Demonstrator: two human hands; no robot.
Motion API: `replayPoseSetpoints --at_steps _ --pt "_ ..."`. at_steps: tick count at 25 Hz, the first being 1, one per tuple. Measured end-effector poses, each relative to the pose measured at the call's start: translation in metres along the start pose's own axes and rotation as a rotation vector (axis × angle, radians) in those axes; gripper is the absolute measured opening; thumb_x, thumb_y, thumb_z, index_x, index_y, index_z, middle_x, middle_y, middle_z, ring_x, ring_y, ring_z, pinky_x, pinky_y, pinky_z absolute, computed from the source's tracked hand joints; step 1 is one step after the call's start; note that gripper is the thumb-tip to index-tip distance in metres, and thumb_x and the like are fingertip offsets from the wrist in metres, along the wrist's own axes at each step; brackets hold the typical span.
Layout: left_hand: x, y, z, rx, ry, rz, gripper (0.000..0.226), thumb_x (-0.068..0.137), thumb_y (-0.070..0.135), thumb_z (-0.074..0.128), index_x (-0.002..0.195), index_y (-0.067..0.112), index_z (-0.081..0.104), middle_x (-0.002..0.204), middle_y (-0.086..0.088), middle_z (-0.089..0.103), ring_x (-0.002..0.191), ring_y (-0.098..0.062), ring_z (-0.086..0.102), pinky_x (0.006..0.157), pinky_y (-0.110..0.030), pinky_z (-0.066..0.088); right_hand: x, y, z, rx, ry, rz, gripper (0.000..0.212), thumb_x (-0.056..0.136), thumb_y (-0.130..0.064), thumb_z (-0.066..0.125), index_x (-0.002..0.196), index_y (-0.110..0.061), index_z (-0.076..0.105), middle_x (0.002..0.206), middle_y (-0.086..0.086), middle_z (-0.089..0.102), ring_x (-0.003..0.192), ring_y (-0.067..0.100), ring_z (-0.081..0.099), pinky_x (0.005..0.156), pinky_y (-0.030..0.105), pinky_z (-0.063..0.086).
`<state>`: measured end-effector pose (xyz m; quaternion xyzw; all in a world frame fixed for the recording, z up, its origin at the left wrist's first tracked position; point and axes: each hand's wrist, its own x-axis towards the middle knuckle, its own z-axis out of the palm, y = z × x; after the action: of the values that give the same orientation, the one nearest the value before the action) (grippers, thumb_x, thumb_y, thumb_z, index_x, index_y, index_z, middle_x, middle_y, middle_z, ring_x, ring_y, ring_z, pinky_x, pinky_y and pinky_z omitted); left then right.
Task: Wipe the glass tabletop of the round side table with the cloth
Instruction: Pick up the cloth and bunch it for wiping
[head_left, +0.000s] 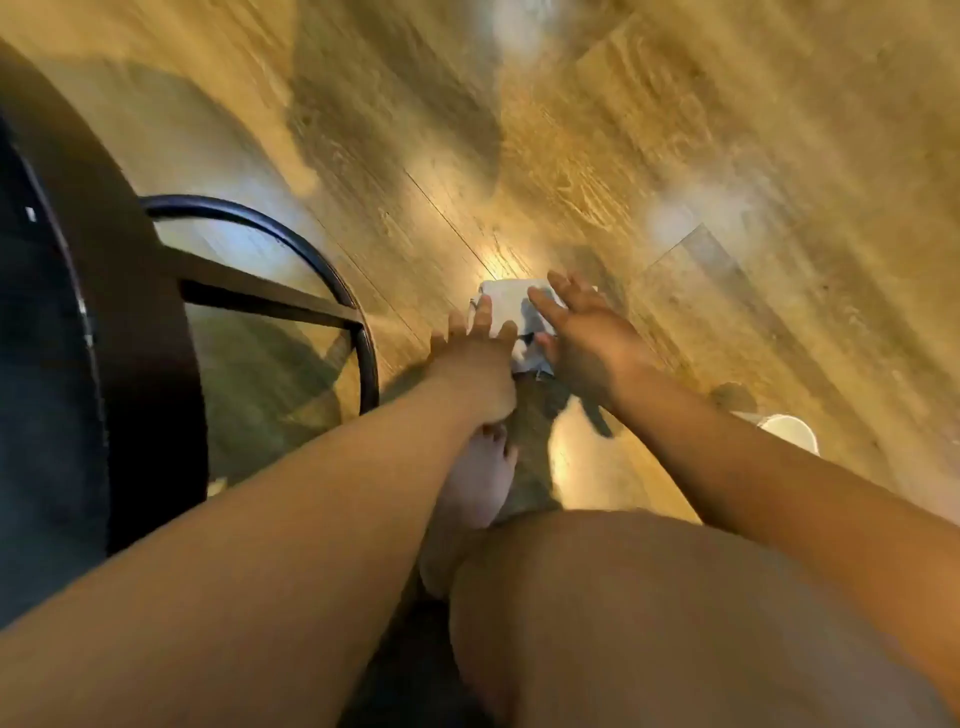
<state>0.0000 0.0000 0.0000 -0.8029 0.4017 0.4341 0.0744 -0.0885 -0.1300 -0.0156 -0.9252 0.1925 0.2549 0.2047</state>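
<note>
Cloth (504, 304): white, crumpled, lay on the wooden floor (675, 156), not on the table. It sat just right of the table base and ahead of the person's feet. Frame was heavily motion-blurred.

Left hand (475, 345): fingers (484, 312) straight and slightly spread, lying over the cloth's left edge. Nothing gripped. Contact with the cloth: couldn't tell through the blur.

Right hand (587, 348): also spread flat, fingers (563, 288) extended over the cloth's right side, thumb tucked low beside it. No curl round the fabric. Touching or just above: couldn't tell.

So the cloth sat between the two hands, both unclenched.

Round side table (140, 338) was at the left of view, with a broad dark rim. Its glass worktop (41, 389) read dark and ran out of frame on the left. Below it was a thin black ring (291, 234) with a flat crossbar (260, 291), and the floor showed through it. The ring's right edge came near the left wrist but stayed apart from it.

A bare foot (475, 483) stood on the floor directly under the left forearm, close behind the cloth. A bent knee (649, 597) filled the lower middle between the arms.

A white round object (789, 431) sat on the floor to the right, just beyond the right forearm; too blurred to identify.

There was open floor ahead of the cloth and to its upper right. The left side was bounded by the ring, the near side by foot and knee.
</note>
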Motion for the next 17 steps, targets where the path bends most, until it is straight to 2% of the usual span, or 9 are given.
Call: replayPoseSetpoints --at_steps 2,4,5,7,9,10,12,15,17 --pt "0.027 0.003 0.008 -0.015 -0.071 0.016 0.065 0.095 0.034 0.044 0.154 0.029 0.017 0.164 -0.01 -0.01 0.149 -0.036 -0.011 0.12 -0.051 0.012 0.017 0.008 0.018 0.019 -0.06 0.009 0.059 0.102 -0.029 0.042 0.156 -0.025 0.018 0.165 0.006 0.003 0.152 0.027 0.0 0.122 0.041 0.011" --pt "0.038 0.006 0.011 0.051 -0.088 0.07 0.061 0.097 0.03 0.043 0.154 0.023 0.023 0.165 -0.008 0.002 0.149 -0.031 -0.02 0.122 -0.048 0.004 0.03 0.013 0.041 0.084 0.047 0.011 0.057 0.1 -0.022 0.048 0.153 -0.022 0.028 0.164 0.008 0.012 0.151 0.029 0.008 0.12 0.038 0.014" --pt "0.038 0.008 0.01 0.074 -0.064 0.088 0.06 0.097 0.026 0.045 0.154 0.019 0.024 0.165 -0.008 0.007 0.149 -0.029 -0.017 0.122 -0.046 0.004 0.033 0.012 0.048 0.09 0.121 0.007 0.054 0.099 -0.019 0.05 0.151 -0.02 0.034 0.162 0.009 0.019 0.15 0.029 0.014 0.119 0.035 0.017" --pt "0.033 0.01 0.004 0.007 -0.031 0.046 0.062 0.096 0.018 0.049 0.152 0.013 0.024 0.163 -0.01 0.009 0.151 -0.027 -0.003 0.122 -0.04 0.014 0.04 0.012 0.049 0.122 0.195 0.014 0.046 0.099 -0.017 0.051 0.145 -0.019 0.046 0.154 0.006 0.039 0.146 0.027 0.027 0.113 0.029 0.029" --pt "0.025 0.011 -0.006 -0.141 0.004 -0.026 0.058 0.093 0.015 0.053 0.147 0.01 0.033 0.155 -0.012 0.02 0.144 -0.029 0.023 0.115 -0.036 0.029 0.04 0.009 0.03 0.247 0.182 0.087 0.037 0.096 -0.017 0.053 0.132 -0.02 0.059 0.125 0.0 0.064 0.128 0.026 0.052 0.094 0.024 0.049" --pt "0.02 0.013 -0.011 -0.183 0.05 -0.042 0.052 0.092 0.017 0.055 0.141 0.01 0.041 0.147 -0.012 0.032 0.136 -0.03 0.035 0.109 -0.036 0.035 0.034 0.006 0.015 0.28 0.207 0.105 0.032 0.094 -0.017 0.054 0.124 -0.021 0.064 0.111 0.002 0.069 0.113 0.029 0.061 0.085 0.03 0.053" --pt "-0.008 0.024 -0.034 -0.229 0.185 -0.027 0.039 0.09 0.024 0.058 0.127 0.013 0.052 0.129 -0.008 0.048 0.119 -0.028 0.046 0.098 -0.036 0.042 0.007 -0.002 -0.023 0.318 0.278 0.11 0.025 0.09 -0.017 0.055 0.112 -0.024 0.065 0.1 0.007 0.072 0.092 0.03 0.065 0.078 0.039 0.054" --pt "-0.085 0.044 -0.091 -0.358 0.494 0.112 0.026 0.088 0.023 0.058 0.113 0.016 0.057 0.112 -0.007 0.059 0.107 -0.03 0.051 0.09 -0.039 0.043 -0.05 -0.029 -0.104 0.556 0.365 0.099 0.02 0.082 -0.015 0.053 0.094 -0.026 0.065 0.08 0.005 0.071 0.07 0.013 0.068 0.066 0.031 0.056" --pt "-0.161 0.044 -0.124 -0.567 0.64 0.281 0.025 0.085 0.014 0.06 0.109 0.012 0.055 0.102 -0.01 0.062 0.093 -0.032 0.058 0.076 -0.036 0.044 -0.101 -0.067 -0.163 0.674 0.413 0.046 0.018 0.072 -0.016 0.051 0.08 -0.025 0.064 0.064 0.006 0.065 0.052 0.011 0.062 0.051 0.026 0.053"
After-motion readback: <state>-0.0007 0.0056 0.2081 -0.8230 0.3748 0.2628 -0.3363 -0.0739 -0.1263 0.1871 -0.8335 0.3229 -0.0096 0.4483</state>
